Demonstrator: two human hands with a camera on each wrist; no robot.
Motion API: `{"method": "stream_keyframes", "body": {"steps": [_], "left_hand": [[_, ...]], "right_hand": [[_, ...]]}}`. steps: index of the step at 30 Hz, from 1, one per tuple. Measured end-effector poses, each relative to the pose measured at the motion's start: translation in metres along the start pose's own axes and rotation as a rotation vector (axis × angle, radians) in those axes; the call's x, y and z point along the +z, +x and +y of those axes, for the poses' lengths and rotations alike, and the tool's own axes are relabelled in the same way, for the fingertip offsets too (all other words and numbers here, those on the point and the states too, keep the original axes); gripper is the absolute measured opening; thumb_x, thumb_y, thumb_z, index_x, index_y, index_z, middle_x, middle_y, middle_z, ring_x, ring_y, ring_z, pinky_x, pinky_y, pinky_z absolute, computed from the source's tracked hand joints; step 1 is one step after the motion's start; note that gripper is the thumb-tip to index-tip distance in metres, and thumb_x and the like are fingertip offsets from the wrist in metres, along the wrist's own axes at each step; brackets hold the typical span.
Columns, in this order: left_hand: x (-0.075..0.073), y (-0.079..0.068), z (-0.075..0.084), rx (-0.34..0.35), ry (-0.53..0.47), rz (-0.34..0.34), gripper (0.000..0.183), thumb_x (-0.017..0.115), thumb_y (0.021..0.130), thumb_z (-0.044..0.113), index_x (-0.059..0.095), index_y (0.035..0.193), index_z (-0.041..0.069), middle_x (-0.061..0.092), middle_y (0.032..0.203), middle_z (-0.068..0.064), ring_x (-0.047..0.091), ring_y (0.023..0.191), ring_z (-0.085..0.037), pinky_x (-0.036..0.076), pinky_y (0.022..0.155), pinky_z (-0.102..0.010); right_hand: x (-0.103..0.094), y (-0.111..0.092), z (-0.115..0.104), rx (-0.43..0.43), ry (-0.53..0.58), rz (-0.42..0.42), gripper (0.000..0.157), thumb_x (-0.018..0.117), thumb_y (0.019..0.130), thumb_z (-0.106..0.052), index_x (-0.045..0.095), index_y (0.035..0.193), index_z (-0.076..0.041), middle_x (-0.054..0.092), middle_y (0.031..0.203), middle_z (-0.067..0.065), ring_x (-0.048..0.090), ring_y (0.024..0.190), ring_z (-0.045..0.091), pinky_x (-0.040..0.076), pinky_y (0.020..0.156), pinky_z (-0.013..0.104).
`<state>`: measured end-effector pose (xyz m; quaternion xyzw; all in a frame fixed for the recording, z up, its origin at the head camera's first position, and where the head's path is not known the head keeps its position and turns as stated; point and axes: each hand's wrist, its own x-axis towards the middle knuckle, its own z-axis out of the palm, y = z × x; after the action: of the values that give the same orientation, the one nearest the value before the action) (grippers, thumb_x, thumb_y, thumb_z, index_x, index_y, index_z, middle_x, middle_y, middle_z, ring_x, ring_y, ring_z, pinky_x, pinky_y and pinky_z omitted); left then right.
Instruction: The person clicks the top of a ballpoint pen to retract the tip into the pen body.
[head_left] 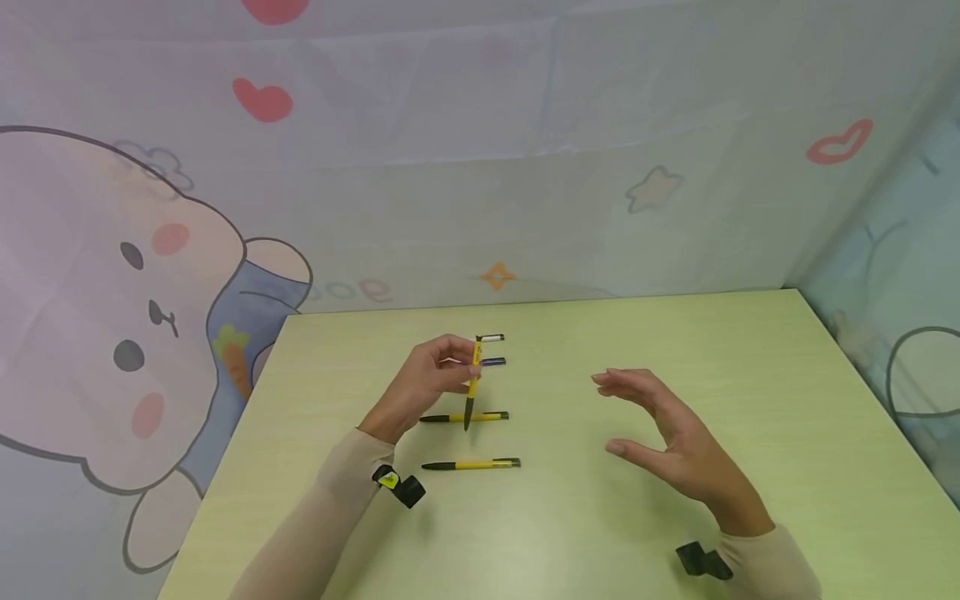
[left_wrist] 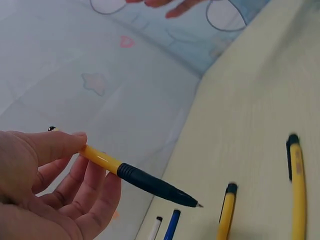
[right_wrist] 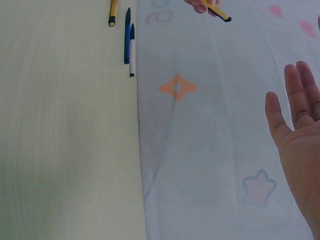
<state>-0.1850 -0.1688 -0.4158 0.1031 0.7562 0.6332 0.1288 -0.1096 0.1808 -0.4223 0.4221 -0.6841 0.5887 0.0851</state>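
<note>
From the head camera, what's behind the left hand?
Past the left hand, the right ends of a white pen and a blue pen show. Their other ends are covered there by the hand and the yellow pen it holds.

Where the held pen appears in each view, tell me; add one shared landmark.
Head: held pen in the left hand, just below centre.
Left wrist: held pen lower left of centre, tip pointing lower right.
Right wrist: held pen near the top edge, right of centre.
Shared landmark: blue pen.

Left wrist view: bottom edge cuts off 4 pens [left_wrist: 299, 195].
</note>
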Motion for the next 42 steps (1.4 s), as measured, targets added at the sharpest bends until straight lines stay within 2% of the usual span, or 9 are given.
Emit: {"method": "stream_keyframes", "body": {"steps": [5, 11, 16, 23, 31, 37, 42], "left_hand": [[-0.009, 0.009, -0.007, 0.021, 0.123, -0.032, 0.027, 0.072, 0.095, 0.011, 0.066, 0.120, 0.006, 0.067, 0.111, -0.012, 0.065, 0.105, -0.039, 0.060, 0.081, -0.040], [-0.018, 0.020, -0.016, 0.009, 0.177, -0.091, 0.029, 0.070, 0.097, 0.013, 0.064, 0.123, 0.001, 0.065, 0.114, -0.012, 0.060, 0.107, -0.050, 0.060, 0.079, -0.037], [-0.023, 0.029, -0.022, -0.021, 0.223, -0.125, 0.030, 0.070, 0.097, 0.014, 0.065, 0.124, 0.002, 0.063, 0.115, -0.011, 0.062, 0.107, -0.044, 0.059, 0.081, -0.037], [-0.027, 0.039, -0.031, -0.057, 0.283, -0.150, 0.027, 0.070, 0.097, 0.012, 0.066, 0.121, 0.001, 0.065, 0.112, -0.012, 0.063, 0.106, -0.042, 0.058, 0.082, -0.040], [-0.025, 0.045, -0.038, -0.019, 0.424, -0.204, 0.019, 0.068, 0.096, 0.003, 0.067, 0.115, 0.002, 0.065, 0.107, -0.012, 0.062, 0.093, -0.024, 0.054, 0.079, -0.039], [-0.023, 0.049, -0.045, 0.001, 0.510, -0.233, 0.017, 0.070, 0.095, 0.004, 0.069, 0.111, 0.008, 0.066, 0.104, -0.008, 0.062, 0.095, -0.020, 0.053, 0.084, -0.036], [-0.019, 0.053, -0.051, 0.028, 0.642, -0.262, 0.016, 0.069, 0.094, 0.003, 0.070, 0.107, 0.012, 0.067, 0.102, -0.002, 0.060, 0.093, -0.017, 0.051, 0.084, -0.036]], "right_hand": [[-0.004, -0.009, -0.001, 0.002, 0.006, 0.009, 0.079, 0.071, 0.076, 0.024, 0.035, 0.145, 0.016, 0.050, 0.143, 0.023, 0.051, 0.134, 0.025, 0.036, 0.116, 0.027], [-0.009, -0.022, 0.009, -0.019, 0.019, 0.020, 0.079, 0.071, 0.075, 0.026, 0.034, 0.144, 0.018, 0.050, 0.142, 0.025, 0.051, 0.133, 0.026, 0.036, 0.116, 0.028], [-0.009, -0.028, 0.011, -0.016, 0.031, 0.028, 0.079, 0.069, 0.075, 0.027, 0.033, 0.144, 0.020, 0.049, 0.142, 0.027, 0.051, 0.133, 0.026, 0.036, 0.117, 0.028], [-0.011, -0.029, 0.009, -0.028, 0.043, 0.034, 0.078, 0.068, 0.075, 0.029, 0.032, 0.144, 0.020, 0.048, 0.141, 0.030, 0.051, 0.133, 0.025, 0.036, 0.117, 0.029], [-0.012, -0.033, 0.006, -0.017, 0.032, 0.043, 0.077, 0.067, 0.075, 0.029, 0.033, 0.143, 0.021, 0.047, 0.140, 0.032, 0.051, 0.133, 0.025, 0.037, 0.116, 0.029], [-0.016, -0.040, 0.007, -0.024, 0.034, 0.049, 0.076, 0.068, 0.075, 0.029, 0.033, 0.143, 0.022, 0.046, 0.139, 0.035, 0.051, 0.134, 0.026, 0.037, 0.116, 0.029], [-0.018, -0.042, 0.005, -0.027, 0.046, 0.057, 0.075, 0.066, 0.076, 0.029, 0.032, 0.142, 0.023, 0.046, 0.140, 0.035, 0.051, 0.134, 0.027, 0.037, 0.116, 0.029]]}}
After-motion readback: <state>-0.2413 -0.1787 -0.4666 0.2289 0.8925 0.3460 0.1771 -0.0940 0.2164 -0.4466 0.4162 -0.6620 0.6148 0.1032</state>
